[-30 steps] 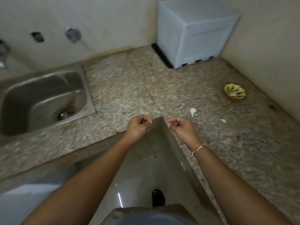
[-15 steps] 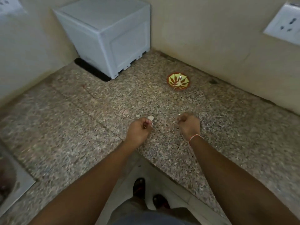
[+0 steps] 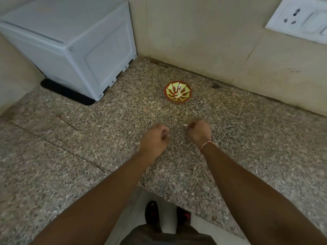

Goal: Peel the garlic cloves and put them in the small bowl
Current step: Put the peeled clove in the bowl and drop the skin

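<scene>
Two curled hands hovering over a speckled granite counter (image 3: 70,156).
Left hand (image 3: 155,138) is curling, contents unseen; right hand (image 3: 199,131) is pinching a small whitish garlic piece (image 3: 185,125); the small red-and-yellow patterned bowl (image 3: 178,91) is sitting at twelve o'clock from them.

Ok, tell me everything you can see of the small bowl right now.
The small bowl is round and shallow, with an orange-red rim and outside and a yellow-green inside marked with red streaks. It looks glazed, with a spot of glare. It stands upright on the speckled stone counter, near the wall, beyond both hands and apart from them. Pale pieces lie at its bottom; whether they are garlic cannot be told.
</scene>
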